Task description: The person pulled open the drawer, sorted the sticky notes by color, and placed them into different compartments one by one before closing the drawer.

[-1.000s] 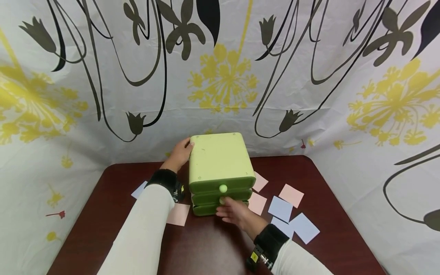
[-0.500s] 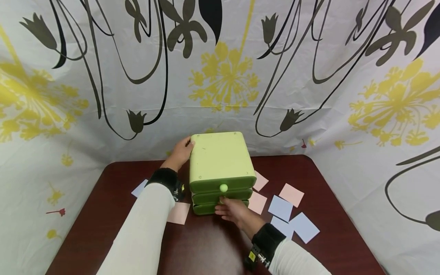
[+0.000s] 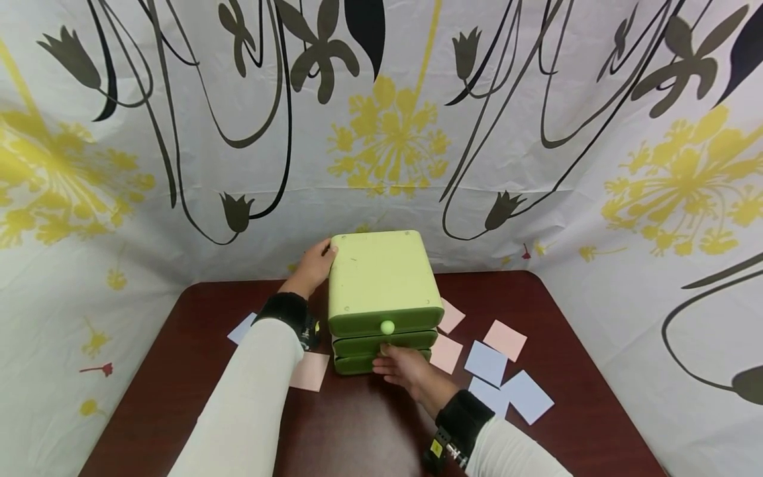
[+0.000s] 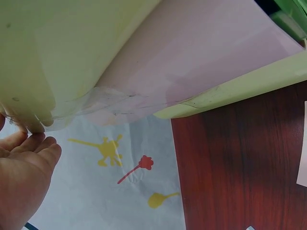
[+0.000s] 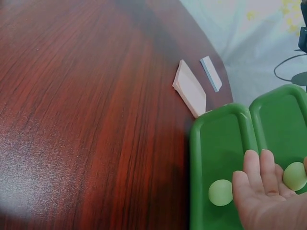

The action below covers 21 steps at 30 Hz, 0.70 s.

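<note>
Green three-drawer box [image 3: 381, 291] sat at the back-middle of the dark wood table [image 3: 357, 424], all three drawers flush at the front. Left hand [image 3: 312, 266] rested against the box's rear left corner, fingers fairly straight and bracing rather than wrapped; the left wrist view showed the fingertips [image 4: 36, 143] just touching the pale casing. Right hand [image 3: 405, 370] was at the lower drawer fronts, fingers extended and relaxed over the knobs [image 5: 220, 192], touching but not pinching one; whether any finger hooked behind a knob couldn't be told. Risk one: with a flat hand and no real purchase, the fingers could slide off the small round knob and the drawer stays put or opens crooked. Risk two: the box looked light, so a pull from the front could drag or tip the whole unit forward if the left hand's brace was only a touch. Risk three: pink and blue paper squares [image 3: 487, 361] lay close to the base, one pink note [image 3: 310, 371] just beside the front left corner; a sliding box could crumple or scatter them.
</note>
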Tool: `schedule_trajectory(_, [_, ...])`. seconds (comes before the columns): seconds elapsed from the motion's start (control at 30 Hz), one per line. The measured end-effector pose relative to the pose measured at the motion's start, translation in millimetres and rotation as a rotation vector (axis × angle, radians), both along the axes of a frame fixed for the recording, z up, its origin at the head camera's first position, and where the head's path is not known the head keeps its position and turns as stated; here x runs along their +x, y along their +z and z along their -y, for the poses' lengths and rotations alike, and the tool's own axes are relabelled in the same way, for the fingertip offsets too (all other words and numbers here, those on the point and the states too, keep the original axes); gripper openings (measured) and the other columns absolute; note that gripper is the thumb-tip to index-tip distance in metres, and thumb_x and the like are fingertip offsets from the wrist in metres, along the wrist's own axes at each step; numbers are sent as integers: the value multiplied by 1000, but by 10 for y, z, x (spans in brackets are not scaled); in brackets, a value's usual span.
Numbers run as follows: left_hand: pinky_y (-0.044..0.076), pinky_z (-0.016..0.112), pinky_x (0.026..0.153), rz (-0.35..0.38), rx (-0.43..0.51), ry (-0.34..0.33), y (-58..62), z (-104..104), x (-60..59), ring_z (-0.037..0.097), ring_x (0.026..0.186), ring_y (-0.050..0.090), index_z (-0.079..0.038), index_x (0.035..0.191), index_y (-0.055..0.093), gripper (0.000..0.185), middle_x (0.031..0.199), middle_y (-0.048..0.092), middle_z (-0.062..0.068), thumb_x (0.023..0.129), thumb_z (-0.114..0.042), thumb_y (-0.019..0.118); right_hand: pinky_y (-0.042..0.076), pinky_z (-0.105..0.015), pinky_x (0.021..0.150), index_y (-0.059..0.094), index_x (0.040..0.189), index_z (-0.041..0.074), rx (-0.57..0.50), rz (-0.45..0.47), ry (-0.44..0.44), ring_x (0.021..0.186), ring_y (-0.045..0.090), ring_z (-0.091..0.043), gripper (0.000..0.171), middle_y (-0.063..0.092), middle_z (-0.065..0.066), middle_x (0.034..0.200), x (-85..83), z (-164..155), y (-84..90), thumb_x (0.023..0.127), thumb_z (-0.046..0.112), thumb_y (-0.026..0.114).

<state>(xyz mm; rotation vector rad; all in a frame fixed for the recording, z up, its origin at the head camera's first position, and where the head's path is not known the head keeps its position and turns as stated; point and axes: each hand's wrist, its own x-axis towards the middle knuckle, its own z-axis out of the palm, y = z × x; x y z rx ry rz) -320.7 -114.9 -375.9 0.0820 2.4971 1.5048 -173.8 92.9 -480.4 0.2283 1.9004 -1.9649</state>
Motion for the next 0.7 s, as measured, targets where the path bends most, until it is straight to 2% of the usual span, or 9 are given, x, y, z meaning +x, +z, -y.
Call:
schedule_trajectory(0.3, [25, 50, 115, -6, -3, 0, -9, -18, -8, 34, 146, 15, -12, 156, 11, 57, 161, 11, 13, 107, -34, 30, 52, -43, 90, 53, 116, -14, -11, 11, -22, 97, 69, -27, 45, 69, -21, 104, 35, 0, 61, 101, 28, 48])
schedule_trajectory(0.53, [31, 49, 112, 12, 70, -6, -3, -12, -19, 33, 143, 25, -14, 156, 14, 56, 159, 20, 13, 107, -34, 31, 51, -46, 93, 55, 115, -13, -20, 19, -42, 93, 70, -23, 43, 70, -21, 103, 71, 4, 72, 99, 27, 51])
schedule_trajectory(0.7, [32, 48, 112, 13, 73, -7, -16, -8, -20, 33, 143, 26, -14, 156, 14, 56, 159, 19, 13, 107, -33, 31, 52, -45, 92, 56, 114, -12, -23, 17, -41, 92, 70, -23, 42, 71, -17, 98, 101, -1, 73, 99, 28, 51])
